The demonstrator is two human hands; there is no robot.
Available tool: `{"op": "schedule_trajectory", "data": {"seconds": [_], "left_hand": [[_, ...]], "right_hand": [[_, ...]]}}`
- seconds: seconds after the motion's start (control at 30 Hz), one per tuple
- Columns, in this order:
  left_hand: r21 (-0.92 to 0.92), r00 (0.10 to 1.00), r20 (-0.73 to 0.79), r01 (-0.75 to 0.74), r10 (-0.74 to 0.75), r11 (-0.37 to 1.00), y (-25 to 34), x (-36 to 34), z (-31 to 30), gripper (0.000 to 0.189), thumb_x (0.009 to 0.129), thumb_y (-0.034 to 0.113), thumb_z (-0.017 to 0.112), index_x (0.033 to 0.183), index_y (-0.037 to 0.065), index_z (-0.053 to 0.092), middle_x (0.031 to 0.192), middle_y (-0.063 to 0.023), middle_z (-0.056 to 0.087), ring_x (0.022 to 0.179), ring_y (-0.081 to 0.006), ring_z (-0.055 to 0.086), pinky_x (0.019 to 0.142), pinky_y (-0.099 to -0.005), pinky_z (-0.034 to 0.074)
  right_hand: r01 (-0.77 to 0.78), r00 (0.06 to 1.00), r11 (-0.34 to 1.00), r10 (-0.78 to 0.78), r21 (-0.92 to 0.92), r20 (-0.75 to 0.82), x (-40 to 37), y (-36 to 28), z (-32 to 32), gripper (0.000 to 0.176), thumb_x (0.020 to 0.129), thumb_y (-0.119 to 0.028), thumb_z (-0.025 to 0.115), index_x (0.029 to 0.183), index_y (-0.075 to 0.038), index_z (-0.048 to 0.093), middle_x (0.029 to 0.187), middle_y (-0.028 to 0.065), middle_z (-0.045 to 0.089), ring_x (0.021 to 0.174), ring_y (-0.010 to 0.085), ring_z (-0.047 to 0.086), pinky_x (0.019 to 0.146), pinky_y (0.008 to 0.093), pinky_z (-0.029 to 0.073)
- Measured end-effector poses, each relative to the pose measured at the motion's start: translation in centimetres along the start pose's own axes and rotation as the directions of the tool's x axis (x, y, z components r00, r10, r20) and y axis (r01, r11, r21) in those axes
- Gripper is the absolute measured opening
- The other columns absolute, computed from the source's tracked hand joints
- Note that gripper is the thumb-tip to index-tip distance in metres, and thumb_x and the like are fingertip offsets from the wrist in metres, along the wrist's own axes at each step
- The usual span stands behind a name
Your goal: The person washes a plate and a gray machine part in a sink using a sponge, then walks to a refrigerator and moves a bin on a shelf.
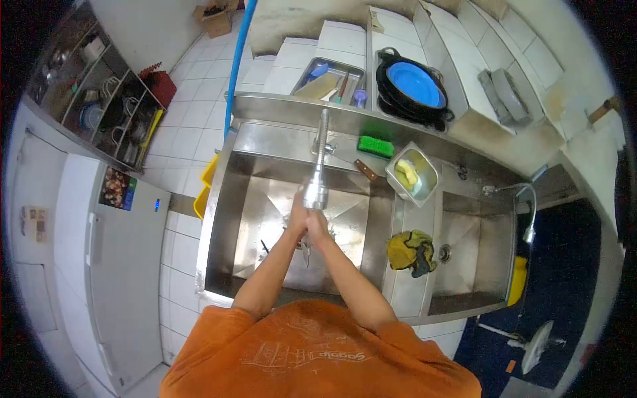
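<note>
My left hand and my right hand are together over the large left basin of the steel sink. The faucet's metal spray head hangs right above them and covers most of the fingers, so their pose is hidden. Below the wrists a narrow, shiny streak shows; whether it is water or metal I cannot make out. A thin dark piece lies in the basin to the left of my hands.
Behind the basin lie a green brush and a wooden-handled knife. A metal container holds yellow sponges. Yellow-and-dark gloves rest on the divider. A tray of utensils and a blue basin stand farther back.
</note>
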State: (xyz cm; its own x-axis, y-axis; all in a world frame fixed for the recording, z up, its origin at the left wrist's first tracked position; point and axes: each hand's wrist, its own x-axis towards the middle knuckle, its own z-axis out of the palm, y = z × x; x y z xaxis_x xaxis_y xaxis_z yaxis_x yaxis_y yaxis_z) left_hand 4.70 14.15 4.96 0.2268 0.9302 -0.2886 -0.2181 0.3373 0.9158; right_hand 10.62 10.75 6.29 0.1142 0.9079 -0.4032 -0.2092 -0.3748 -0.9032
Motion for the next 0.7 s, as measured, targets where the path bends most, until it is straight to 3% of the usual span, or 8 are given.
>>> {"op": "schedule_trajectory", "data": {"seconds": [0.13, 0.2, 0.27, 0.37, 0.47, 0.5, 0.6, 0.7], "left_hand": [[-0.094, 0.972, -0.148, 0.169, -0.181, 0.981, 2.3, -1.8, 2.5, 0.048, 0.098, 0.033, 0.033, 0.137, 0.006, 0.034, 0.126, -0.0085, 0.047, 0.111, -0.0149, 0.045, 0.097, -0.0264, 0.032], [-0.299, 0.976, -0.041, 0.193, -0.214, 0.935, 0.8, -2.9, 1.8, 0.05, 0.097, 0.037, 0.031, 0.136, 0.006, 0.036, 0.128, -0.0087, 0.045, 0.113, -0.0166, 0.043, 0.098, -0.0278, 0.031], [-0.34, 0.948, 0.014, 0.305, -0.319, 0.89, -0.6, -2.3, 0.3, 0.052, 0.097, 0.041, 0.031, 0.134, 0.006, 0.038, 0.13, -0.0093, 0.044, 0.115, -0.0182, 0.043, 0.099, -0.0296, 0.031], [-0.594, 0.919, -0.018, 0.307, -0.394, 0.743, -2.5, -1.5, -0.3, 0.045, 0.094, 0.043, 0.036, 0.109, 0.005, 0.055, 0.1, -0.0047, 0.058, 0.092, -0.0152, 0.052, 0.078, -0.0301, 0.043], [-0.329, 0.88, 0.019, 0.454, -0.475, 0.828, -1.8, -3.1, 0.7, 0.058, 0.094, 0.046, 0.035, 0.133, 0.003, 0.038, 0.131, -0.0111, 0.044, 0.117, -0.0219, 0.043, 0.1, -0.0344, 0.031], [-0.365, 0.903, -0.04, 0.385, -0.427, 0.848, -3.0, -3.2, 1.8, 0.049, 0.093, 0.047, 0.037, 0.114, 0.006, 0.053, 0.104, -0.0062, 0.057, 0.095, -0.0179, 0.052, 0.082, -0.0309, 0.043], [-0.444, 0.879, 0.011, 0.432, -0.477, 0.785, -3.6, -2.5, 1.6, 0.045, 0.092, 0.042, 0.037, 0.116, 0.006, 0.051, 0.108, -0.0074, 0.056, 0.099, -0.0182, 0.051, 0.084, -0.0315, 0.042], [-0.518, 0.882, 0.057, 0.427, -0.468, 0.741, -2.0, -0.1, 1.4, 0.044, 0.092, 0.04, 0.039, 0.112, 0.004, 0.053, 0.103, -0.0083, 0.057, 0.093, -0.0185, 0.053, 0.079, -0.0342, 0.044]], "right_hand": [[-0.207, 0.969, 0.938, 0.236, 0.28, -0.073, 2.3, 1.1, -0.9, 0.046, 0.09, -0.033, 0.041, 0.119, 0.002, 0.048, 0.11, 0.0111, 0.054, 0.099, 0.0206, 0.053, 0.084, 0.0343, 0.045], [-0.16, 0.973, 0.983, 0.173, 0.096, -0.151, 2.1, 1.3, -0.5, 0.05, 0.089, -0.037, 0.045, 0.12, 0.002, 0.047, 0.111, 0.0107, 0.054, 0.098, 0.0214, 0.054, 0.083, 0.0338, 0.046], [0.028, 0.973, 0.949, -0.099, -0.314, -0.21, 2.0, 3.0, -0.5, 0.051, 0.089, -0.04, 0.046, 0.117, 0.002, 0.05, 0.112, 0.0124, 0.054, 0.099, 0.0226, 0.053, 0.083, 0.0342, 0.045], [0.151, 0.941, 0.883, -0.266, -0.445, -0.208, 0.1, 3.7, 0.2, 0.05, 0.089, -0.04, 0.046, 0.114, 0.003, 0.051, 0.11, 0.0148, 0.055, 0.098, 0.0237, 0.053, 0.083, 0.0352, 0.044], [0.017, 0.968, 0.925, -0.109, -0.379, -0.224, 0.9, 3.5, -1.4, 0.05, 0.088, -0.04, 0.045, 0.111, 0.004, 0.053, 0.108, 0.0172, 0.056, 0.097, 0.0248, 0.053, 0.082, 0.0361, 0.044], [-0.106, 0.978, 0.936, 0.038, -0.334, -0.205, 1.8, 3.1, -2.5, 0.05, 0.088, -0.04, 0.045, 0.11, 0.004, 0.054, 0.108, 0.018, 0.056, 0.097, 0.0251, 0.053, 0.082, 0.0365, 0.044], [-0.252, 0.963, 0.913, 0.206, -0.321, -0.171, 3.0, 4.0, -3.5, 0.05, 0.088, -0.041, 0.044, 0.108, 0.004, 0.055, 0.106, 0.0196, 0.056, 0.096, 0.0259, 0.053, 0.082, 0.0371, 0.043], [0.089, 0.936, 0.882, -0.232, -0.462, -0.263, 0.5, 3.2, -1.8, 0.044, 0.09, -0.032, 0.039, 0.109, 0.005, 0.054, 0.11, 0.0221, 0.056, 0.102, 0.026, 0.053, 0.088, 0.0377, 0.04]]}}
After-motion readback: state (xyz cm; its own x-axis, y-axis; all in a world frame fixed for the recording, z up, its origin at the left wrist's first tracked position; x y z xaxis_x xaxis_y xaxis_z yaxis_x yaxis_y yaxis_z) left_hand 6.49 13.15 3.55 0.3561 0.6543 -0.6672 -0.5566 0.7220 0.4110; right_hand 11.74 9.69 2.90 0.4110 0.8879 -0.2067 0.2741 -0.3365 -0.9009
